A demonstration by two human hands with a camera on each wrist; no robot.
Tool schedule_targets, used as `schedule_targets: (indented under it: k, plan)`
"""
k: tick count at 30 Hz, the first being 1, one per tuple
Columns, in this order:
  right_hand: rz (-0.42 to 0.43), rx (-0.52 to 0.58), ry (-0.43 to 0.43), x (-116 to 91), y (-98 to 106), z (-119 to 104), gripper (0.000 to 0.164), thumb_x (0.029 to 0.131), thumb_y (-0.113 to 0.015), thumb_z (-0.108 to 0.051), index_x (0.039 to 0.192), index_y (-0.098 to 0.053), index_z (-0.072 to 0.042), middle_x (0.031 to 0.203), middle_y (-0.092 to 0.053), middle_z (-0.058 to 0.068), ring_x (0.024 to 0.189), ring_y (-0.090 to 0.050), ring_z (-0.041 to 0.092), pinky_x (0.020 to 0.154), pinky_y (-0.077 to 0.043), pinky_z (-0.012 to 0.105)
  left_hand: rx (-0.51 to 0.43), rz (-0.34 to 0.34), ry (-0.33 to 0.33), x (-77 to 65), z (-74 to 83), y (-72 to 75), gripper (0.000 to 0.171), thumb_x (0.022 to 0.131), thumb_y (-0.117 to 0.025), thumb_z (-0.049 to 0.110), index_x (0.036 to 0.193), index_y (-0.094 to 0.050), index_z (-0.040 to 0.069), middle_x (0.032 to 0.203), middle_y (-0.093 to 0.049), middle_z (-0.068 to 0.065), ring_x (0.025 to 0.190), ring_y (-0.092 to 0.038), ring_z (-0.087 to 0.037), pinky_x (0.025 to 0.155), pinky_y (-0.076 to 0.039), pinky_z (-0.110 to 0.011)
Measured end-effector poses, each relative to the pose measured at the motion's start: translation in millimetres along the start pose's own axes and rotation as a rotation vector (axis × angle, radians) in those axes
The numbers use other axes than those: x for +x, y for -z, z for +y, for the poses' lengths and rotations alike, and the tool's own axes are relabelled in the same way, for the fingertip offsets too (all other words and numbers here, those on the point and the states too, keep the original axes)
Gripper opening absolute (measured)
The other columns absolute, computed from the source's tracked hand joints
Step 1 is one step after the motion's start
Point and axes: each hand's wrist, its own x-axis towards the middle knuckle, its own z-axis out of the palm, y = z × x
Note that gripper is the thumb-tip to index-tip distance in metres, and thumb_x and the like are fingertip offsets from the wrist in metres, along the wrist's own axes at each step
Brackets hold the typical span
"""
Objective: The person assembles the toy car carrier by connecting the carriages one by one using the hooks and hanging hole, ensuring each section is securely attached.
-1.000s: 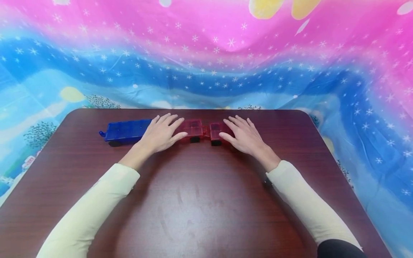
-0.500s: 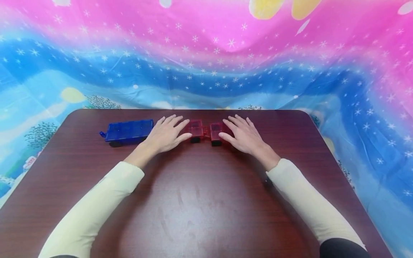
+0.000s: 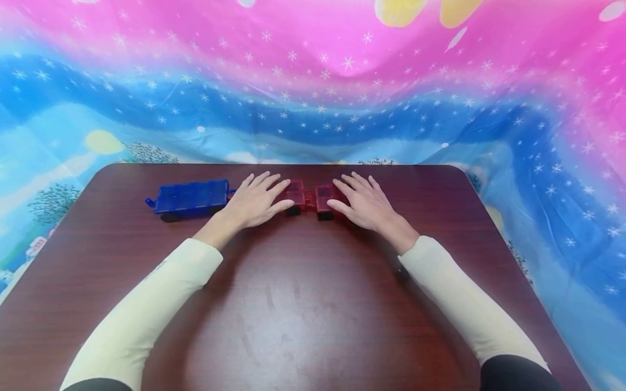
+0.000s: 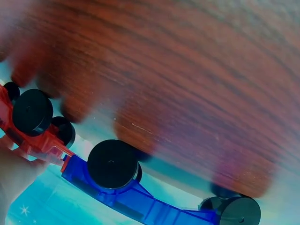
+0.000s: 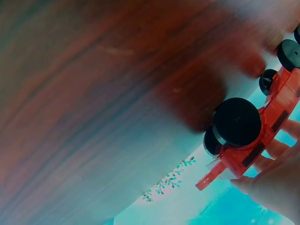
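Two red see-through toy wagons with black wheels stand end to end at the table's far middle. My left hand (image 3: 259,198) lies flat on the left red wagon (image 3: 296,192), fingers straight, thumb along its near side. In the same way my right hand (image 3: 361,202) covers the right red wagon (image 3: 323,199). A small red coupling sits between them. A blue wagon (image 3: 189,196) stands just left of my left hand. The left wrist view shows the blue wagon (image 4: 126,197) joined to the red one (image 4: 28,136). The right wrist view shows fingers (image 5: 276,183) behind the red wagon (image 5: 262,131).
The dark brown wooden table (image 3: 303,304) has rounded far corners. A pink and blue starry cloth (image 3: 313,81) hangs behind it and spreads on both sides. Cream sleeves cover both forearms.
My left hand has slid a little to the right over its red wagon, and the gap between the two red wagons has narrowed. The right hand has barely moved.
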Motion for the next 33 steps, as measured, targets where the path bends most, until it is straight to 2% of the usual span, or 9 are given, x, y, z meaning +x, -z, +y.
schedule_targets:
  k: [9,16,24,33]
  plan:
    - [-0.052,0.036,-0.007,3.9,-2.0,-1.8,0.078,0.100,-0.038,-0.069,0.161,-0.032,-0.020,0.165,-0.028,0.010,0.155,-0.013,0.033,0.122,-0.004,0.056,-0.021,-0.039,-0.012,6.1,0.7,-4.1,0.079,0.100,-0.031,0.071,0.163,-0.027,0.023,0.167,-0.024,-0.009,0.154,-0.013,-0.034,0.122,-0.002,-0.056]
    - [-0.061,0.028,-0.009,8.2,-1.6,-1.0,0.078,0.100,-0.037,-0.069,0.162,-0.030,-0.021,0.166,-0.027,0.011,0.155,-0.011,0.032,0.122,-0.003,0.057,-0.033,-0.032,-0.012,13.2,-1.2,-3.6,0.076,0.101,-0.032,0.069,0.163,-0.028,0.024,0.167,-0.024,-0.008,0.155,-0.013,-0.034,0.122,-0.001,-0.057]
    - [-0.057,0.024,0.003,10.9,-1.5,-0.9,0.078,0.100,-0.034,-0.070,0.162,-0.029,-0.022,0.166,-0.027,0.010,0.155,-0.012,0.033,0.122,0.000,0.057,-0.043,-0.066,-0.011,18.2,-5.0,-3.3,0.077,0.101,-0.028,0.071,0.163,-0.025,0.026,0.167,-0.023,-0.009,0.155,-0.009,-0.033,0.122,0.003,-0.056]
    - [-0.076,0.007,0.018,12.6,-4.9,-1.0,0.079,0.100,-0.030,-0.072,0.163,-0.026,-0.025,0.166,-0.027,0.006,0.156,-0.009,0.029,0.122,0.002,0.056,-0.038,-0.077,-0.019,22.5,-4.2,-5.1,0.078,0.100,-0.022,0.073,0.164,-0.022,0.028,0.168,-0.022,-0.007,0.155,-0.008,-0.032,0.122,-0.001,-0.058]
